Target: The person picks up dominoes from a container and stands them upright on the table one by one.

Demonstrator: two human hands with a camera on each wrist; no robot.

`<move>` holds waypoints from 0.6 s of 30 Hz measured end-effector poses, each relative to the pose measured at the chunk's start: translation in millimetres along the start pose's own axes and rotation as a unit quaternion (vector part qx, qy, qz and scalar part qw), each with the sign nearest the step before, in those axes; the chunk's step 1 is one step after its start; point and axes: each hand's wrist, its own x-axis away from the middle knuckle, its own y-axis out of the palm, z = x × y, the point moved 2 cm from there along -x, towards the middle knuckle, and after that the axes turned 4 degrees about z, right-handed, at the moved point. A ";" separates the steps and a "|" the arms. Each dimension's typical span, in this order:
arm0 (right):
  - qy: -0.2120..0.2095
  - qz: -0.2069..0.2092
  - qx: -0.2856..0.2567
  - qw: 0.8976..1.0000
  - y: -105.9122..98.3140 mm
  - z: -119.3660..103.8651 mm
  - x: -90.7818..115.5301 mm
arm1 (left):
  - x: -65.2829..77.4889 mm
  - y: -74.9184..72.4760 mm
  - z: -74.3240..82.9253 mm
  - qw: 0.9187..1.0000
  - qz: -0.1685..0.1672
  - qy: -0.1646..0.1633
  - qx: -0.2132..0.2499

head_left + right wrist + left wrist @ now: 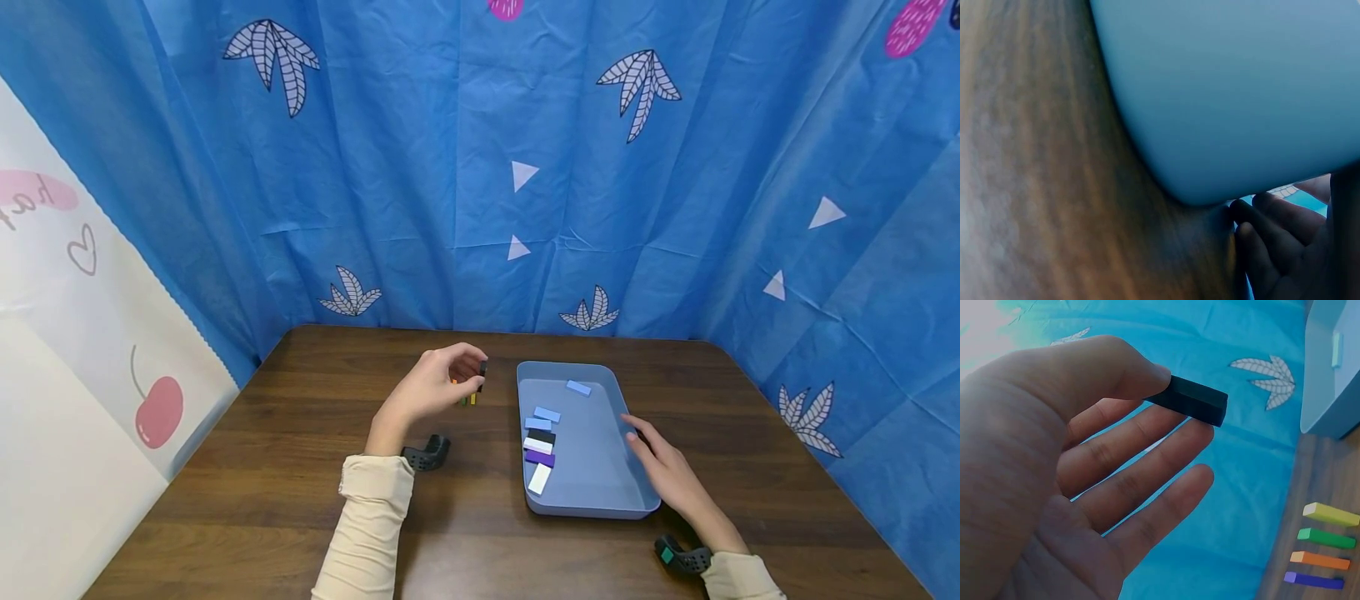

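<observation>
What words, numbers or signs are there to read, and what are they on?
"hap", it seems: backwards letters on the pink patch of the white cloth sheet, cut off at the head view's left edge.
Nothing else readable: I see no writing on the black rectangular block held in the left hand or the blue rectangular tray.

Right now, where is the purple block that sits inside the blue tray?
In the head view, the purple block lies by the left wall of the blue tray, between a white block beyond it and a slanted white block nearer.
</observation>
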 end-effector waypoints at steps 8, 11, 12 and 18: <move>0.002 0.000 -0.001 1.000 1.0 0.8 -1.2 | 1.5 -4.6 -7.6 1.000 0.006 -0.017 0.002; -0.001 0.001 -0.003 1.000 1.1 1.0 -0.9 | 1.5 -6.3 -9.0 1.000 0.010 -0.020 0.005; -0.003 0.001 -0.004 1.000 1.1 1.1 -0.8 | 1.7 -7.0 -9.3 1.000 0.011 -0.019 0.006; -0.004 -0.001 -0.007 1.000 0.8 0.3 0.5 | 3.2 -11.4 -13.0 1.000 0.020 -0.015 0.018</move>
